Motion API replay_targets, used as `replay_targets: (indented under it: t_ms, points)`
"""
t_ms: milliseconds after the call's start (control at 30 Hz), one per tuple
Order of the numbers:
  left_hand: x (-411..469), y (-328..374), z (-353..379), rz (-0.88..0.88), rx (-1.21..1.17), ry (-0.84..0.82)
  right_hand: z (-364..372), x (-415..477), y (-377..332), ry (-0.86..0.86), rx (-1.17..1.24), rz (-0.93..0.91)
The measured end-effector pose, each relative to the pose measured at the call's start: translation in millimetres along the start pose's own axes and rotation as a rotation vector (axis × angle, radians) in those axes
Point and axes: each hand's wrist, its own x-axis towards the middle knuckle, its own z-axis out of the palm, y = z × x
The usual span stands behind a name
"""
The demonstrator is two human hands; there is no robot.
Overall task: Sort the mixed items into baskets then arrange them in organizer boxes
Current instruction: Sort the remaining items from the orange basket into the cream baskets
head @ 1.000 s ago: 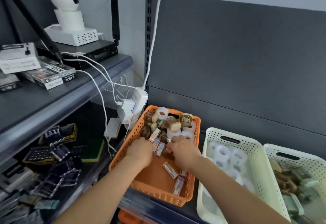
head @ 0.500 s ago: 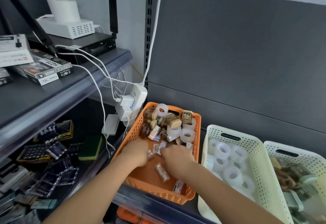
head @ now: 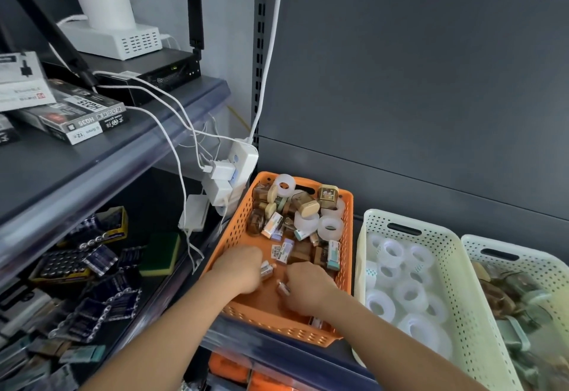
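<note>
Head view, looking down at a shelf bay. Orange basket (head: 234,230) sits on the shelf edge at centre, both forearms reaching into its near half. Left hand (head: 240,270): back of hand up, fingers curled down and narrow, pinching a small wrapped block (head: 266,268) that pokes out at the fingertips. Right hand (head: 309,286): just beside the left, not touching it, fingers curled tight, gripping a small brown-ended piece (head: 283,288) at the thumb side; the underside of the grip is hidden. Mixed pile (head: 292,221) fills the far half of the orange basket: clear tape rolls, small labelled boxes, brown and gold tins, all jumbled and touching. A few loose boxes lie between the pile and the hands. Cream basket (head: 379,219) stands just right of the orange one and holds only clear tape rolls (head: 409,293). A second pale basket (head: 531,246) stands further right against it; its contents are brownish and green, too blurred to name. Left of the orange basket a white power strip (head: 244,159) hangs with plugs and white cables. Upper left shelf carries flat printed boxes (head: 78,116). Lower left shelf holds battery packs (head: 61,266) and a green-and-yellow sponge (head: 160,253).
</note>
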Motion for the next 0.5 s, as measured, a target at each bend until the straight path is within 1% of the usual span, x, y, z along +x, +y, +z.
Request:
replay_targets:
  t_ms: [67, 133, 267, 367, 433, 500]
  points:
    - [-2, 0, -5, 0.009, -0.073, 0.020, -2, -2, 4, 0.054, 0.082, 0.006]
    - [-3, 2, -10, 0.024, -0.170, 0.075, -9, -6, 8, 0.143, 0.219, 0.008]
    - [-5, 19, -26, 0.091, -0.385, 0.209, -30, -18, 23, 0.397, 0.483, 0.022]
    - [-7, 45, -37, 0.176, -0.516, 0.291, -42, -33, 42, 0.552, 0.586, 0.048]
    - [-8, 68, -42, 0.234, -0.613, 0.314, -48, -46, 61, 0.610, 0.633, 0.070]
    - [-8, 94, -43, 0.279, -0.648, 0.346, -53, -62, 84, 0.642, 0.686, 0.104]
